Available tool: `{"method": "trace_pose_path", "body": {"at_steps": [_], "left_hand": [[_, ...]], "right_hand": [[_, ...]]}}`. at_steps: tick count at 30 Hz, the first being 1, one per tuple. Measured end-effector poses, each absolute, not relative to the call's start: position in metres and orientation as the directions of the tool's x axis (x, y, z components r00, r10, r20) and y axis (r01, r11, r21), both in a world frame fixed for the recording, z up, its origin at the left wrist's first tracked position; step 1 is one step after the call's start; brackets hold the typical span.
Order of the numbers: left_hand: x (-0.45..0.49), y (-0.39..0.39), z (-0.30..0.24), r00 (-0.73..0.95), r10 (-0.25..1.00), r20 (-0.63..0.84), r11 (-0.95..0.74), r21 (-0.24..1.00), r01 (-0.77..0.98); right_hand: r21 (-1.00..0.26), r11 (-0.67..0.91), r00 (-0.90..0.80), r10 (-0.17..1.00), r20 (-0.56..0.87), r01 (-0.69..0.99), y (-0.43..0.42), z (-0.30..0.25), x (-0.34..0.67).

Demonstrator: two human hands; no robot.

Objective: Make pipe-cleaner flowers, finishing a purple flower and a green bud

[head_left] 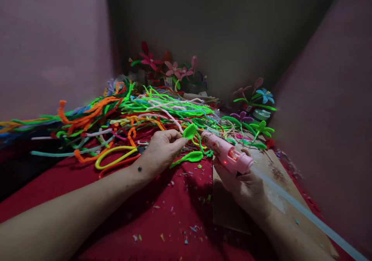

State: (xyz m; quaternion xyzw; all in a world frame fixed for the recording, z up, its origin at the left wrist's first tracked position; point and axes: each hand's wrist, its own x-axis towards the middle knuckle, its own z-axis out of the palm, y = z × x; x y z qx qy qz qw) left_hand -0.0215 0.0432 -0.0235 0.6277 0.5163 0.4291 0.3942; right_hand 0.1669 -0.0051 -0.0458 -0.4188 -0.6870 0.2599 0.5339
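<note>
Between the thumb and fingers of my left hand (165, 146) is a bright green pipe-cleaner leaf (190, 131), pinched near its base. My right hand (244, 183) is wrapped round a pink glue gun (225, 150), whose red light is lit. Its nozzle points left, close to the leaf; I cannot tell whether they touch. A long translucent glue stick (305, 208) sticks out of the gun's rear toward the lower right. Below my left fingers, a second green pipe-cleaner leaf (194, 156) with a twisted stem lies on the red cloth (162, 214).
A tangled heap of coloured pipe cleaners (174, 108) spreads behind my hands. Pipe-cleaner flowers (174, 69) stand at the back, with a blue one (265, 95) at the right. A brown board (232, 210) lies under my right hand. Small scraps litter the cloth.
</note>
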Motion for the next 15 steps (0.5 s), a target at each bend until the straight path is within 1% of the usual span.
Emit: {"method": "trace_pose_path", "body": {"at_steps": [5, 9, 12, 15], "left_hand": [[-0.0208, 0.0436, -0.0234, 0.105, 0.989, 0.108, -0.133, 0.953, 0.271], [-0.0204, 0.0420, -0.0206, 0.104, 0.989, 0.104, -0.130, 0.947, 0.295], [-0.0203, 0.0405, -0.0188, 0.104, 0.990, 0.100, -0.128, 0.942, 0.310], [-0.0204, 0.0403, -0.0186, 0.101, 0.989, 0.104, -0.130, 0.946, 0.297]], "right_hand": [[-0.795, 0.516, -0.086, 0.851, 0.518, 0.319, -0.0054, -0.0459, 0.1670], [-0.809, 0.504, -0.073, 0.858, 0.508, 0.301, -0.0091, -0.0411, 0.1630], [-0.823, 0.494, -0.106, 0.868, 0.485, 0.281, -0.0101, -0.0396, 0.1617], [-0.812, 0.508, -0.098, 0.859, 0.503, 0.286, -0.0093, -0.0397, 0.1618]]}}
